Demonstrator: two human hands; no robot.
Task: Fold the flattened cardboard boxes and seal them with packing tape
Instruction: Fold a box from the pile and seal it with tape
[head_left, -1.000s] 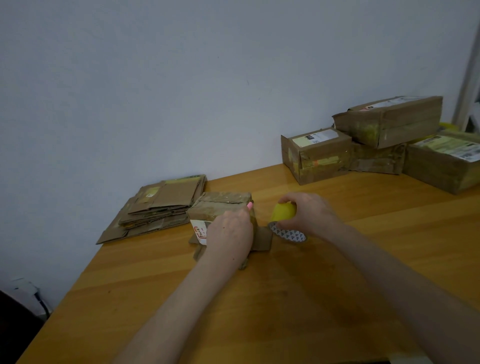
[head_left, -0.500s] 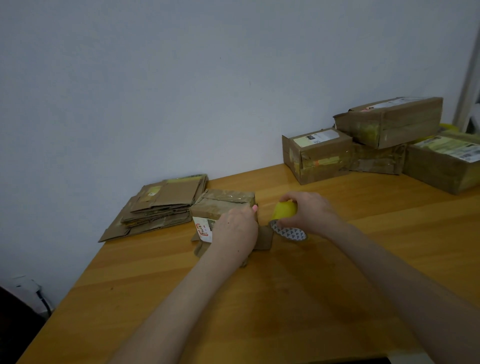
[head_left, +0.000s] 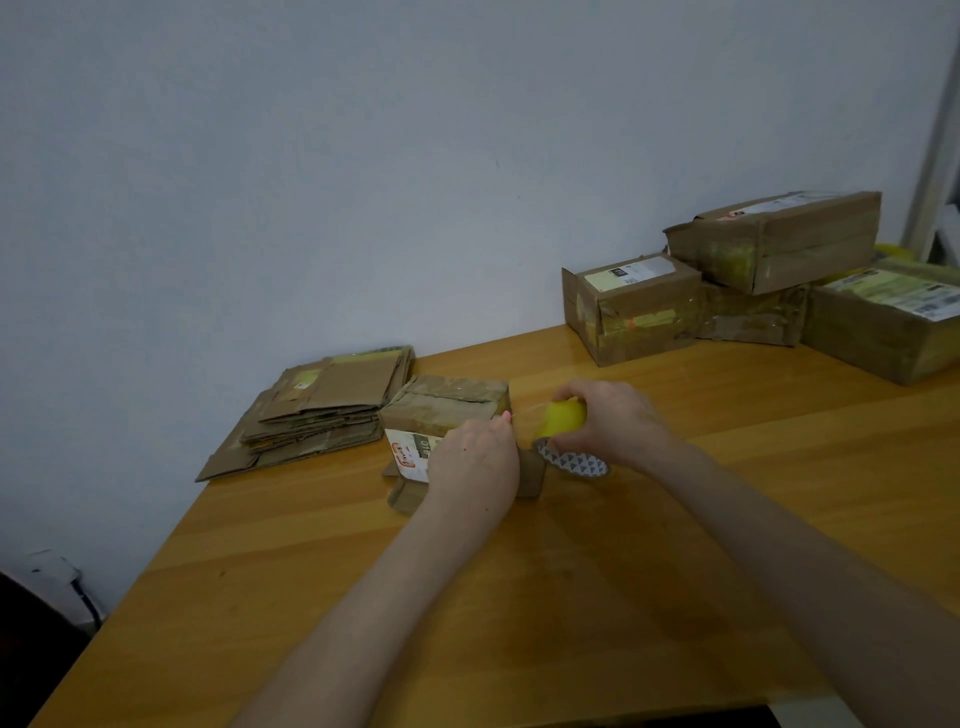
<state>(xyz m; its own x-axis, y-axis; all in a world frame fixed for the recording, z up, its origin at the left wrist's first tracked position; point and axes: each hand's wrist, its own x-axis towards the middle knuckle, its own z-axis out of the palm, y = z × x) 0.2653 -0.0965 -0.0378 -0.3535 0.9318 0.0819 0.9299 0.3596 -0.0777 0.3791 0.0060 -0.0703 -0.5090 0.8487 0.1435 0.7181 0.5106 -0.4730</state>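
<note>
My left hand (head_left: 475, 462) rests on the small box (head_left: 447, 410) mid-surface (head_left: 519, 597); fingers hidden, can't tell if curled. Right hand (head_left: 610, 423) fingers clamped on yellow tape dispenser (head_left: 563, 418), just right of box. Flat cardboard stack (head_left: 322, 410) touching box's left.

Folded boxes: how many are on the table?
5. The centre box at the left hand; four at the far right: a labelled box, a crumpled box beside it, a top box on those, a big box at the edge. More may hide behind.
</note>
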